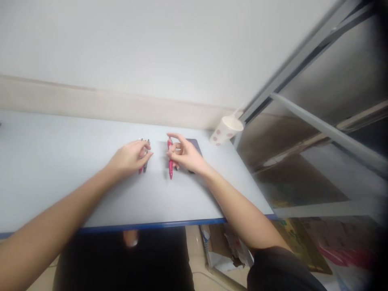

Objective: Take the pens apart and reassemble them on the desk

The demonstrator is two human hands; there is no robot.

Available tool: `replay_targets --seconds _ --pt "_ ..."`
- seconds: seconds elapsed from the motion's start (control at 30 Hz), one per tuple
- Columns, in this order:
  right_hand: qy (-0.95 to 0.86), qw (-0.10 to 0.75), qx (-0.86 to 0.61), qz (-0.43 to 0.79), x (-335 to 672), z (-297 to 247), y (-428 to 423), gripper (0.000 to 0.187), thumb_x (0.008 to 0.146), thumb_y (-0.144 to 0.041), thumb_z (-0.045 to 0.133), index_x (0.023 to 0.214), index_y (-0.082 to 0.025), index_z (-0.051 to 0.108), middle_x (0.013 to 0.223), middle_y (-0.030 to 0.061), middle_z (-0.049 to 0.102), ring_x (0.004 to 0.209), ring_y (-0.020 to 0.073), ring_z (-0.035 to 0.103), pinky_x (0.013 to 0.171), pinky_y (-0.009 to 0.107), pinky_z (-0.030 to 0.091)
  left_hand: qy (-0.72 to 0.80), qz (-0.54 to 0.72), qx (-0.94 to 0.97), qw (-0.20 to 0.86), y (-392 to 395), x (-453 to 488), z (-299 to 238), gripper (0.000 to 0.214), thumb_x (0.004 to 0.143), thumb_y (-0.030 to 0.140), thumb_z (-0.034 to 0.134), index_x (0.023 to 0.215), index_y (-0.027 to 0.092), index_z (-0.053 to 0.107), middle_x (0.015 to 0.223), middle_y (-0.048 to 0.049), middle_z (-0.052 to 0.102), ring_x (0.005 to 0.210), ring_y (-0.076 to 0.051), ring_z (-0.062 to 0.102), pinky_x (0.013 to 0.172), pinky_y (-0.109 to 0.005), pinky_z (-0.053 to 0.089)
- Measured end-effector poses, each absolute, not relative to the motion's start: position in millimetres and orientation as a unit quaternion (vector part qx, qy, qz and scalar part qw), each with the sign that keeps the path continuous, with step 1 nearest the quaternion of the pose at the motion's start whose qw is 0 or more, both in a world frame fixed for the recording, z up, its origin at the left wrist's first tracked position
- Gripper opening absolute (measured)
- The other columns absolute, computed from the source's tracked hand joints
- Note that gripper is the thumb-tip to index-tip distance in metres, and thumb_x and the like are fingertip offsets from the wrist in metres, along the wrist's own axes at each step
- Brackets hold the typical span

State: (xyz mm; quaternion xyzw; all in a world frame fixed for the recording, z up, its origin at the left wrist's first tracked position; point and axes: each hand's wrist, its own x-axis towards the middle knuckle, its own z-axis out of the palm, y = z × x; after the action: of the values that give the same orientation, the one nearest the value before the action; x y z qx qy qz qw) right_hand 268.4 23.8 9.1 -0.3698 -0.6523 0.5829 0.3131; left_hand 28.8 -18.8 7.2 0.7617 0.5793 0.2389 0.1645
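Red pen (170, 170) in right hand (185, 154) — patterned cup (223, 132)

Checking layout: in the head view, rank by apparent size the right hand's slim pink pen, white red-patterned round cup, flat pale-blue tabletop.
Pale-blue tabletop
White cup
Pink pen, partly covered

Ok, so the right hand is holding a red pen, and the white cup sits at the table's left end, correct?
Not quite: the head view shows the white cup at the table's right end. The right hand does hold a red pen.
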Motion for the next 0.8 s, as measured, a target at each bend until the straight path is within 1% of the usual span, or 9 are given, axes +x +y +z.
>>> replay_targets --seconds 0.1,0.2,0.27,0.37,0.5,0.63,0.67,0.77,0.8 --pt "-0.649 0.325 -0.365 0.583 268 8 24 0.054 0.081 -0.019 0.071 0.13 -0.025 0.051 0.078 -0.0106 0.056 0.045 0.0066 0.055 0.044 0.023 0.049 0.618 0.193 0.743 0.168 -22 34 12 0.022 0.096 0.045 0.057 0.1 0.024 0.06 0.074 -0.0006 0.067 0.076 -0.024 0.067 0.065 -0.032 0.042" --pt "-0.647 0.335 -0.346 0.591 268 11 23 0.05 0.08 -0.022 0.075 0.125 -0.024 0.052 0.075 -0.0108 0.056 0.045 0.0067 0.055 0.043 0.022 0.047 0.646 0.165 0.728 0.158 -24 38 16 0.025 0.094 0.049 0.06 0.097 0.025 0.057 0.071 -0.0004 0.068 0.073 -0.025 0.067 0.061 -0.032 0.038" --pt "-0.644 0.345 -0.331 0.597 268 13 21 0.053 0.08 -0.024 0.077 0.127 -0.025 0.052 0.075 -0.0108 0.057 0.044 0.0069 0.056 0.043 0.022 0.048 0.655 0.157 0.724 0.149 -24 39 16 0.027 0.092 0.051 0.061 0.096 0.025 0.055 0.072 -0.0008 0.069 0.072 -0.025 0.068 0.06 -0.032 0.037" --pt "-0.645 0.353 -0.32 0.598 269 17 20 0.059 0.08 -0.026 0.079 0.132 -0.026 0.051 0.078 -0.0102 0.059 0.044 0.008 0.058 0.044 0.024 0.051 0.655 0.144 0.727 0.147 -23 39 14 0.026 0.091 0.05 0.063 0.092 0.026 0.053 0.07 -0.0007 0.068 0.072 -0.026 0.068 0.059 -0.032 0.037" --pt "-0.65 0.361 -0.325 0.585 271 20 23 0.055 0.081 -0.033 0.08 0.128 -0.026 0.053 0.077 -0.0095 0.057 0.045 0.0086 0.058 0.044 0.025 0.052 0.664 0.13 0.723 0.137 -21 40 11 0.026 0.089 0.048 0.065 0.091 0.026 0.052 0.07 -0.0019 0.069 0.073 -0.028 0.07 0.059 -0.033 0.037" --pt "-0.647 0.385 -0.337 0.565 277 26 30 0.071 0.078 -0.04 0.085 0.137 -0.03 0.048 0.077 -0.0092 0.058 0.051 0.0107 0.058 0.05 0.028 0.055 0.656 0.113 0.735 0.125 -19 40 9 0.024 0.092 0.049 0.061 0.094 0.026 0.054 0.069 -0.0023 0.07 0.078 -0.029 0.072 0.06 -0.034 0.04" --pt "-0.649 0.391 -0.342 0.555 279 27 32 0.07 0.079 -0.041 0.086 0.137 -0.03 0.048 0.077 -0.009 0.058 0.052 0.0111 0.058 0.051 0.029 0.055 0.653 0.111 0.739 0.121 -19 40 8 0.023 0.093 0.048 0.061 0.094 0.026 0.055 0.07 -0.0025 0.071 0.079 -0.028 0.072 0.061 -0.034 0.04" --pt "-0.648 0.41 -0.364 0.529 286 29 38 0.056 0.084 -0.046 0.081 0.128 -0.028 0.051 0.074 -0.0083 0.055 0.055 0.0111 0.055 0.053 0.029 0.054 0.647 0.109 0.747 0.107 -18 40 5 0.02 0.093 0.045 0.059 0.091 0.026 0.056 0.071 -0.0033 0.071 0.082 -0.029 0.073 0.061 -0.034 0.041" --pt "-0.645 0.415 -0.371 0.524 287 29 40 0.053 0.086 -0.047 0.08 0.126 -0.027 0.051 0.074 -0.0083 0.055 0.055 0.0112 0.054 0.054 0.03 0.053 0.646 0.11 0.748 0.103 -18 40 5 0.019 0.093 0.044 0.058 0.09 0.026 0.056 0.071 -0.0036 0.071 0.083 -0.029 0.073 0.061 -0.034 0.041"
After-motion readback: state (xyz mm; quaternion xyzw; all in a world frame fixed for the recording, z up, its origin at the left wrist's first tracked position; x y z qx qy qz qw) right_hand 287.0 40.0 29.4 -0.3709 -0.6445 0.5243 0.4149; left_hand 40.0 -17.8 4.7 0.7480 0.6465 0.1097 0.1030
